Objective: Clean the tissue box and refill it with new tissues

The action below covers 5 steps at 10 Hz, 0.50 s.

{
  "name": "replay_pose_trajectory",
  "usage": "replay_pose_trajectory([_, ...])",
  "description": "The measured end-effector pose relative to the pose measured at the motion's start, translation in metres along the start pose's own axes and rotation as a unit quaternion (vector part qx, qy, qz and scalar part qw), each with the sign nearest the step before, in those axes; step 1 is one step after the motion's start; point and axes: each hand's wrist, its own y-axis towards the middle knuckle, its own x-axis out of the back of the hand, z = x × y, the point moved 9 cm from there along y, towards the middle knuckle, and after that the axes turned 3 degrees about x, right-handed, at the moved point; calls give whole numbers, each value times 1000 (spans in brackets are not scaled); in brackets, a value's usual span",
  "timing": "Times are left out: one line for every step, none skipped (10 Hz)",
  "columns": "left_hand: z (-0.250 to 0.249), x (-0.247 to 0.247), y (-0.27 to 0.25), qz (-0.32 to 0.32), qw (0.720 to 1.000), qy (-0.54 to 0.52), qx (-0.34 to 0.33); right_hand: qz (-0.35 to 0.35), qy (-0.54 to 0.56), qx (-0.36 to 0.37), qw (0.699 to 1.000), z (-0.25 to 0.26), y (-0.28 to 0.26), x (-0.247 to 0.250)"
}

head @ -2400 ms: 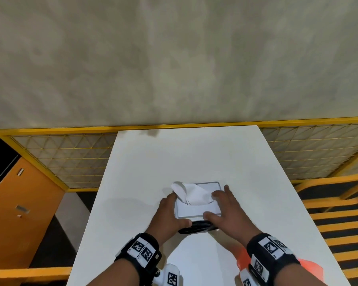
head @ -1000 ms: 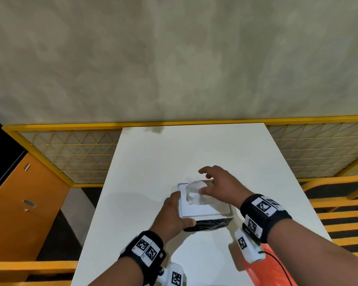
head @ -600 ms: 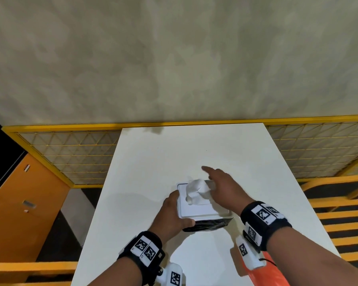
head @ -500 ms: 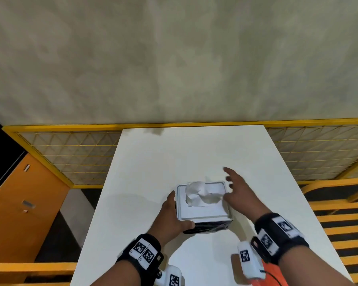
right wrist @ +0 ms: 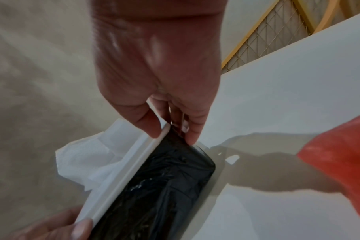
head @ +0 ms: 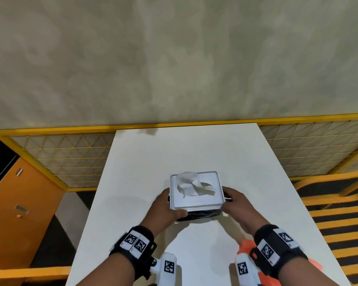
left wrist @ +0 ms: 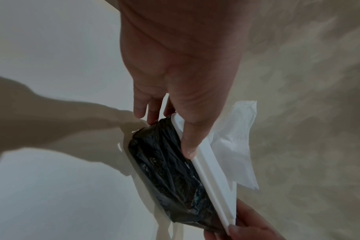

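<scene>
Head view: tissue box [head: 196, 200], white lid, black body, tissue [head: 191, 185] protruding; gripped between left hand [head: 164, 209] and right hand [head: 237, 205], fingers curled round its sides.

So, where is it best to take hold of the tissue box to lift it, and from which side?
Probably by its two short sides, from left and right, as the left hand and right hand do now. The tissue box has flat dark walls under a white lid. Stay below the lid rim, and clear of the tissue standing out on top.
</scene>
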Motion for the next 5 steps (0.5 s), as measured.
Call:
replay_pose_trajectory([4, -3, 6, 20, 1000, 16, 15, 5, -18, -9, 1000, -3, 2, -7])
replay_pose_trajectory([12, -6, 8, 27, 999, 14, 22, 5, -32, -25, 999, -13, 3, -10])
replay_pose_trajectory([14, -7, 7, 32, 999, 14, 27, 12, -35, -27, 999, -16, 0, -11])
replay_pose_trajectory([17, -7, 6, 37, 999, 12, 24, 12, -33, -23, 999, -18, 1, -12])
replay_pose_trajectory([12, -7, -2, 8, 1000, 9, 12, -9, -23, -15, 1000, -19, -7, -9])
